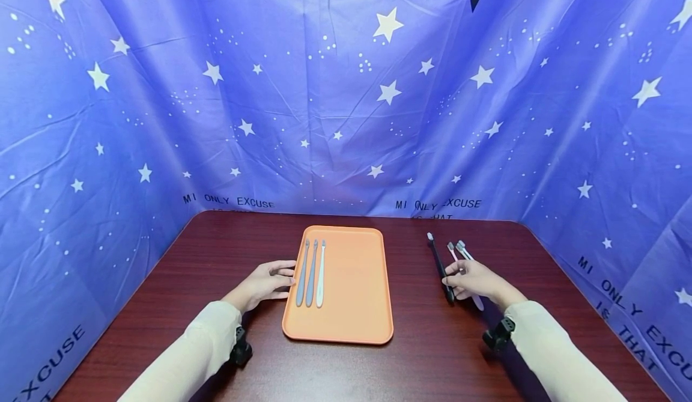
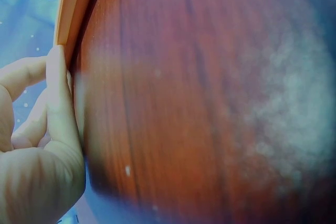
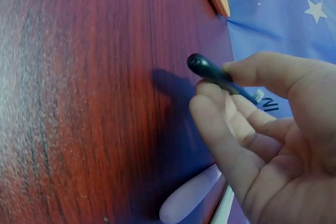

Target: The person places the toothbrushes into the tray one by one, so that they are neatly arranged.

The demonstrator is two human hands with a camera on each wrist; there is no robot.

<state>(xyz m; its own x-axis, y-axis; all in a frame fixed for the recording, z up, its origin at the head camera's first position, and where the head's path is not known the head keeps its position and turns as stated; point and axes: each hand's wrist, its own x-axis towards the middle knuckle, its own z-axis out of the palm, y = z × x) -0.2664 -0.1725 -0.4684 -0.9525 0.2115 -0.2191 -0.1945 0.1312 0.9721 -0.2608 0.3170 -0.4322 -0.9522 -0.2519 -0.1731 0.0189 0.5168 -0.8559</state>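
Between the thumb and fingers of my right hand [image 1: 476, 280] is a black toothbrush [image 1: 435, 256], pinched near the lower end of its handle. The handle's rounded tip [image 3: 198, 64] shows over its shadow in the right wrist view. Below that hand lie a pale purple-pink toothbrush [image 3: 189, 198] and a white one [image 3: 223, 205], partly hidden by the fingers. My left hand [image 1: 265, 283] touches the left rim of an orange tray [image 1: 357, 324] with its fingers extended. Two grey-blue toothbrushes [image 1: 301, 279] and a pale mint one [image 1: 321, 279] lie side by side on the tray's left part.
Tray and toothbrushes are on a dark red wood-grain table [image 1: 216, 252]. A blue curtain [image 1: 324, 89] with white stars and lettering surrounds its back and sides. Each wrist wears a small black camera, one [image 1: 241, 347] on the left and another [image 1: 498, 333] on the right.
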